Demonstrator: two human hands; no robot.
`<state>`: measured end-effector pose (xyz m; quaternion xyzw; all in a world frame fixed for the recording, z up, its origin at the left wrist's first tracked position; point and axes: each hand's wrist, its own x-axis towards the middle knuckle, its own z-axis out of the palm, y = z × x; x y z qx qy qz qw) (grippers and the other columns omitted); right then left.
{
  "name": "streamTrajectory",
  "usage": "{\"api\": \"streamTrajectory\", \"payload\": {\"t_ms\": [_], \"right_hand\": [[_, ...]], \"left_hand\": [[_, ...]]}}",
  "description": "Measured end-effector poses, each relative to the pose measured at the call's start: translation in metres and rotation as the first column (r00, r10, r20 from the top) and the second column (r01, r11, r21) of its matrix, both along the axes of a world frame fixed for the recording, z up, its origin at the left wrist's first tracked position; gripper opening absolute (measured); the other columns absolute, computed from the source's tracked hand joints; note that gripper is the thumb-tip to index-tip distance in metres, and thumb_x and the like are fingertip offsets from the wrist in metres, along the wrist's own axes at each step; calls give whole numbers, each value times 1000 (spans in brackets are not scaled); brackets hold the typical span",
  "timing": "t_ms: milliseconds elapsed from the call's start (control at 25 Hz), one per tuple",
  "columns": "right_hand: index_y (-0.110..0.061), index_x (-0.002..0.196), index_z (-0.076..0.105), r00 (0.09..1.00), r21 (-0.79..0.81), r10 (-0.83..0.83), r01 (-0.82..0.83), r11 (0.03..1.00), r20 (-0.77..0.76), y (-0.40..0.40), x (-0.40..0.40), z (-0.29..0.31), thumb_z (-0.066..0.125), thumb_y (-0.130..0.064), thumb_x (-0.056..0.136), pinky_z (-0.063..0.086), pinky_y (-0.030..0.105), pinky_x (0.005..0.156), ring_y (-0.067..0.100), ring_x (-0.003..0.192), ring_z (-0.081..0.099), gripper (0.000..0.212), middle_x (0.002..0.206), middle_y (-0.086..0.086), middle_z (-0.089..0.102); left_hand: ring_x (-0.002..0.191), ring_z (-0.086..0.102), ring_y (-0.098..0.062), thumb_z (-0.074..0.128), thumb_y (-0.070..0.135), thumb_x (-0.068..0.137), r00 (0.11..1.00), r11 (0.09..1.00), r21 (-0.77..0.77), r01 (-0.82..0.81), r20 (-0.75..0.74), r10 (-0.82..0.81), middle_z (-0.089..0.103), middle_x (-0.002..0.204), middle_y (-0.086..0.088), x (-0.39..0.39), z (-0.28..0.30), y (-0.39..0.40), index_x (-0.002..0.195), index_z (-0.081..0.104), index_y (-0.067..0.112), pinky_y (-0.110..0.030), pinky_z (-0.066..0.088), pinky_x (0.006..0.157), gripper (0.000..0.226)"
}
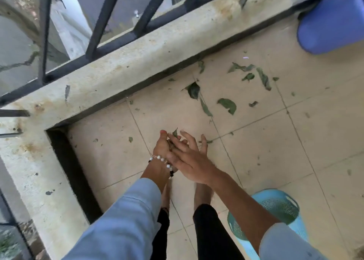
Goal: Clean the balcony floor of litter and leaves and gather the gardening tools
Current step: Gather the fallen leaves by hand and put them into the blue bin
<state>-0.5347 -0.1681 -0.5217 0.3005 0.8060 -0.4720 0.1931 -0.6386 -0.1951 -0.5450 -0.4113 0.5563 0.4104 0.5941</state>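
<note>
Green leaves point(228, 105) lie scattered across a tiled balcony floor point(266, 141), where a blue basket point(275, 208) and bare feet point(202, 194) rest.

No lettering, labels, brands or numbers show anywhere here, not on the blue container point(332, 21) and, as far as the blur allows, not on the teal basket point(275, 208).
</note>
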Motion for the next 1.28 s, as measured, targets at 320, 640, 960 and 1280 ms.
{"api": "streamTrajectory", "payload": {"t_ms": [320,640,960,1280], "right_hand": [[-7,99,72,683,-54,-729,730,681,42,43,81,-101,63,-14,89,47,28,85,28,102,64,15,103,13,70],[-3,114,65,1000,642,-12,4,766,7,-32,62,-220,77,-47,67,53,41,80,33,101,39,65,109,22,61],[-12,63,72,878,678,479,-354,645,3,-15,66,-221,73,-12,55,51,25,62,21,76,64,8,73,4,67],[-6,88,74,284,-598,-958,774,208,35,71,49,-120,74,6,73,55,21,74,10,76,70,19,81,2,74]], "left_hand": [[29,38,-15,67,27,89,926,976,-162,143,-326,-190,51,43,-3,23,-57,-18,63,56,9,-16,32,35,33],[42,52,-18,69,33,86,878,937,-259,234,-358,-318,64,60,-9,1,-136,-55,70,59,7,-18,38,42,32],[57,62,-25,76,35,78,854,925,-283,253,-384,-351,70,68,-17,5,-138,-60,67,67,2,-27,48,56,35],[60,69,-30,71,16,85,914,969,-118,217,-324,-245,70,87,-25,29,-76,33,93,69,-7,-43,60,64,25]]}}
